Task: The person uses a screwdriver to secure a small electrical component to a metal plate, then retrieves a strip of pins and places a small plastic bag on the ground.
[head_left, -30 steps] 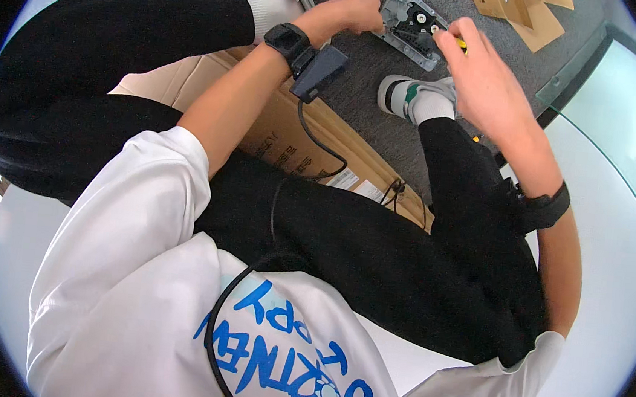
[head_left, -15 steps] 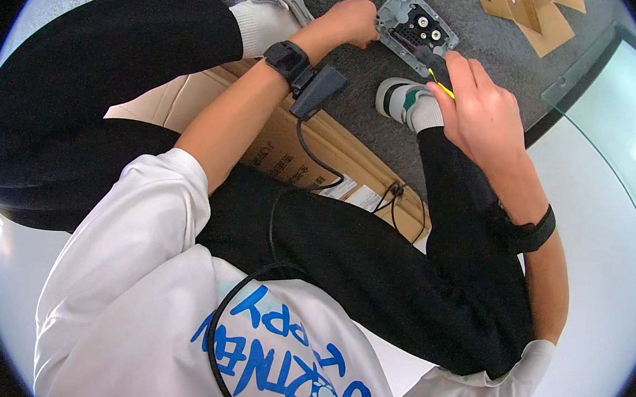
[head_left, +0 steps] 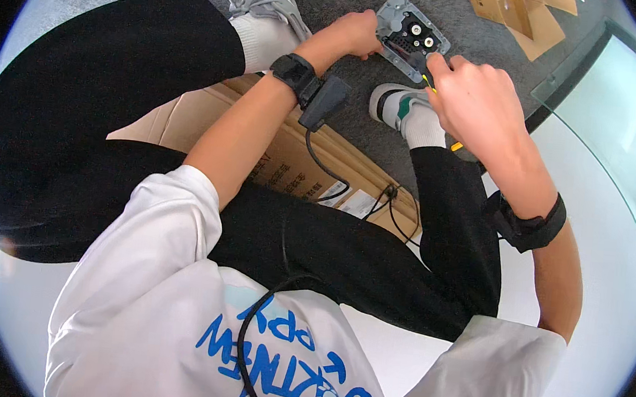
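Note:
My left hand (head_left: 360, 33) is closed on the left end of a grey rectangular metal housing (head_left: 391, 14), held above the carpet. Two round silver parts sit on the housing's dark inner face, and small holes show along its frame. My right hand (head_left: 479, 101) wraps round a screwdriver (head_left: 428, 82) with a black and yellow handle. Its front end points at the lower right of the housing, and the handle's yellow end shows below my palm. I cannot tell whether the tip touches a screw; it is hidden near my fingers.
A long flat cardboard box (head_left: 291, 162) lies under my legs, with a black cable (head_left: 326, 165) across it. An opened cardboard carton (head_left: 519, 19) sits at the far right, near a glass panel (head_left: 613, 111). My shoes (head_left: 263, 1) rest on grey carpet either side of the housing.
My right hand has turned over the screwdriver, so the handle's yellow end now shows below the palm. The housing and my left hand sit slightly lower in view.

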A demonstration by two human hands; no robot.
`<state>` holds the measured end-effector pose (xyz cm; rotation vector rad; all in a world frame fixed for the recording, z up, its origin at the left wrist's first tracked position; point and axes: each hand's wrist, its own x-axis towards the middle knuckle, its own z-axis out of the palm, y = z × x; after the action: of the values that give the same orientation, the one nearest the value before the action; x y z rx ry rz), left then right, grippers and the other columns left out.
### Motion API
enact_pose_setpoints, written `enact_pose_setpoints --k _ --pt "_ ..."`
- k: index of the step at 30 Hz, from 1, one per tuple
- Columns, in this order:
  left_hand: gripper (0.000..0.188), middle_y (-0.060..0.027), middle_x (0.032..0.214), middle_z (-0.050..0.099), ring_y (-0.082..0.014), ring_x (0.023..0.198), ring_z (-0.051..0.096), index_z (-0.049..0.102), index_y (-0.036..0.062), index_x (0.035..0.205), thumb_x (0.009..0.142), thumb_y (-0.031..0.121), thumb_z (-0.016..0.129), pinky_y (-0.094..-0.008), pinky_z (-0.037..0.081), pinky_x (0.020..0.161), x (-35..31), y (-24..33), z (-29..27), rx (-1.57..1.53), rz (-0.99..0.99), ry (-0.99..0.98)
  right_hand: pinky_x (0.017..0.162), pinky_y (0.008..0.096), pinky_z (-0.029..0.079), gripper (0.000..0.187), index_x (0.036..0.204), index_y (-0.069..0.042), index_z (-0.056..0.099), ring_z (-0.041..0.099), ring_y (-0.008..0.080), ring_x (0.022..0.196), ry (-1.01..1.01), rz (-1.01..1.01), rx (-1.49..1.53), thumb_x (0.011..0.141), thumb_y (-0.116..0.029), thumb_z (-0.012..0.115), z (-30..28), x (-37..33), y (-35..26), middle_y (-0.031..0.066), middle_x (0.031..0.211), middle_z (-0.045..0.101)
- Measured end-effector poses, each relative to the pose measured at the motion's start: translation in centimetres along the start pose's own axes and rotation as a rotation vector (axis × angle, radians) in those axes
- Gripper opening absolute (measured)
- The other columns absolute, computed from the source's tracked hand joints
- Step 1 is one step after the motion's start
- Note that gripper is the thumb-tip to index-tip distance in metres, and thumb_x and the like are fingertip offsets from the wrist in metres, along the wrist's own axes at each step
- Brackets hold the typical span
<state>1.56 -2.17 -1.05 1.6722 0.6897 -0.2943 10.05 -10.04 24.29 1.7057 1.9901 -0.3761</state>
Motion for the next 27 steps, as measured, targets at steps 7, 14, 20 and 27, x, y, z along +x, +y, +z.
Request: enact_pose_setpoints --k 7,14,20,27 --pt "0.049 -0.0234 0.102 0.072 -0.0414 0.095 0.071 0.062 -0.0063 0.110 0.077 0.027 0.079 -0.0461 0.056 0.088 -0.6 0.1 1.1 0.151 -0.003 0.110 0.061 0.0423 0.059 0.014 0.086 0.002 0.065 0.072 0.0353 0.069 -0.071 0.049 0.091 0.076 -0.007 0.068 0.3 0.6 -0.9 0.0201 0.072 0.070" --pt "0.044 -0.0278 0.106 0.070 -0.0426 0.101 0.069 0.061 -0.0071 0.110 0.079 0.022 0.074 -0.0494 0.056 0.087 -1.3 1.0 1.0 0.186 -0.055 0.162 0.064 0.0469 0.059 0.025 0.089 0.004 0.064 0.071 0.0411 0.070 -0.077 0.298 0.305 0.086 -0.020 0.071 0.6 0.5 -0.8 0.0230 0.073 0.069" --pt "0.046 -0.0276 0.106 0.070 -0.0430 0.101 0.069 0.059 -0.0072 0.112 0.081 0.024 0.074 -0.0497 0.056 0.088 -1.4 0.9 1.1 0.149 -0.061 0.163 0.069 0.0474 0.059 0.028 0.096 0.004 0.066 0.070 0.0428 0.075 -0.035 0.405 0.389 0.085 -0.021 0.074 0.9 0.3 -0.6 0.0259 0.079 0.069" --pt "0.046 -0.0280 0.107 0.069 -0.0435 0.102 0.068 0.059 -0.0069 0.115 0.081 0.021 0.072 -0.0502 0.055 0.089 -1.4 0.6 1.1 0.099 -0.076 0.167 0.071 0.0463 0.060 0.021 0.094 0.004 0.067 0.072 0.0401 0.079 -0.130 0.439 0.319 0.081 -0.012 0.072 -0.2 0.9 -1.6 0.0243 0.084 0.071"
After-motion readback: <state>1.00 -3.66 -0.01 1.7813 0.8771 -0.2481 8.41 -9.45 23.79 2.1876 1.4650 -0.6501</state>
